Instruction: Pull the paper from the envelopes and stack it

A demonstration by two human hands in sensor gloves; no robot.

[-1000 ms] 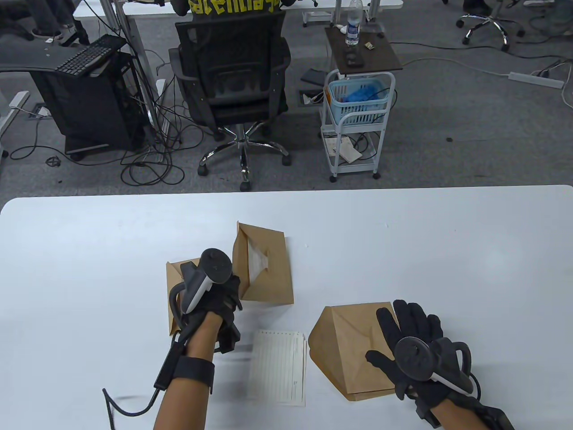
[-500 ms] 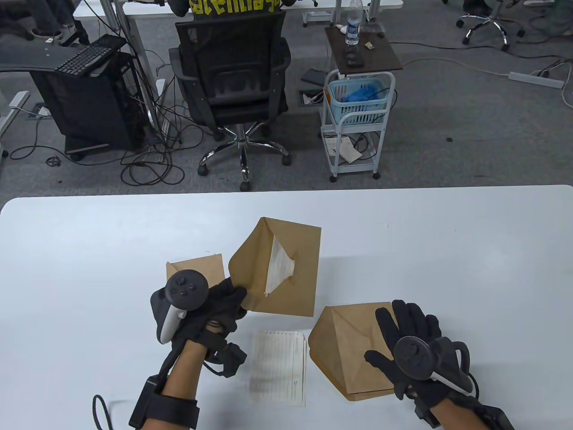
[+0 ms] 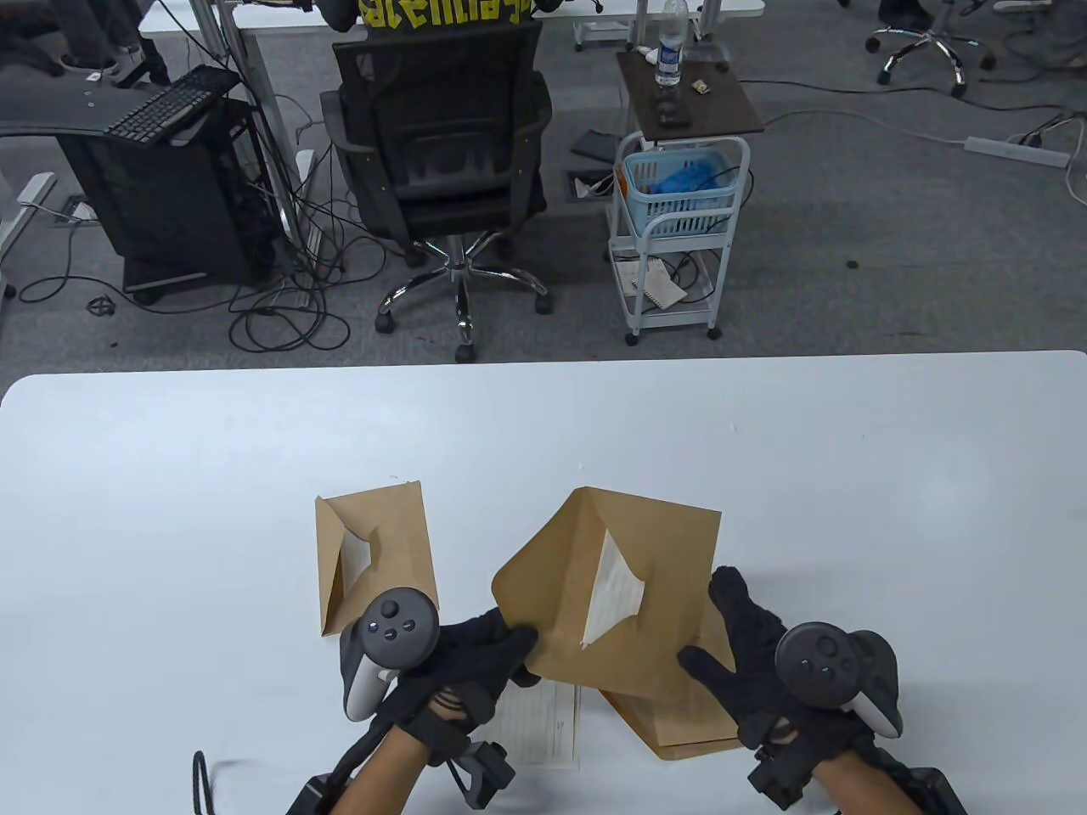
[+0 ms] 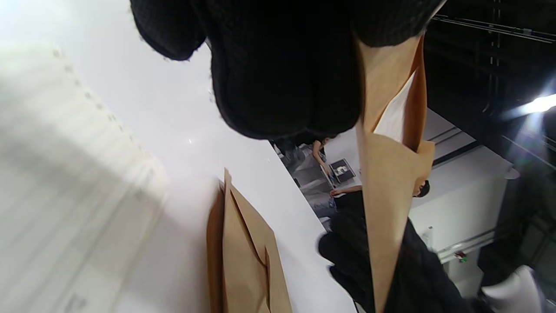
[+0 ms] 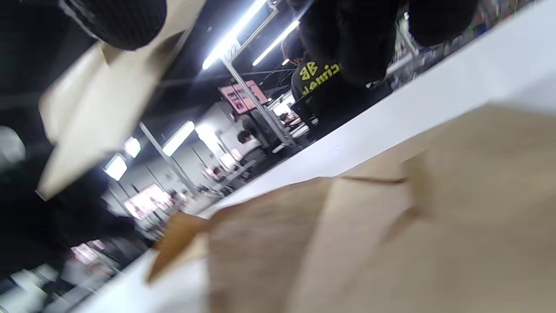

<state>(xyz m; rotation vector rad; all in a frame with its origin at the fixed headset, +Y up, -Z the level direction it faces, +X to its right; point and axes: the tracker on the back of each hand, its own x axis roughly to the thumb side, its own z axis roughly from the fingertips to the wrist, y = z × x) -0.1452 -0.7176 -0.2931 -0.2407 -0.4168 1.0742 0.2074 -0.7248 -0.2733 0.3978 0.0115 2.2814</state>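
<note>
Table view: left hand (image 3: 463,658) pinches the near-left edge of the held envelope (image 3: 624,594), lifted off the table (image 3: 170,458) and tilted so its open flap faces up. Looks set up for the other hand to reach the paper (image 3: 613,594), a white lined sheet showing through the triangular opening. Right hand (image 3: 764,662) is at the envelope's right edge, fingers spread and relaxed, thumb toward the near-right edge; can't tell if it actually grips. Under it lies another envelope (image 3: 679,722), flat. A third envelope (image 3: 374,552) lies flat to the far left, flap open, white showing inside. Lined sheets (image 3: 543,722) lie near, between the hands; probably the stack.

Left wrist view: gloved fingers (image 4: 282,65) clamp the brown envelope's (image 4: 386,182) edge; it hangs edge-on, white sheet peeking at the mouth. Table envelope (image 4: 243,261) flat below.

Right wrist view: blurred. Fingertips (image 5: 360,34) hang above the flat envelope (image 5: 391,226), nothing visibly held. Held envelope (image 5: 108,95) at upper left.

Envelope: stiff kraft, lightly creased.
</note>
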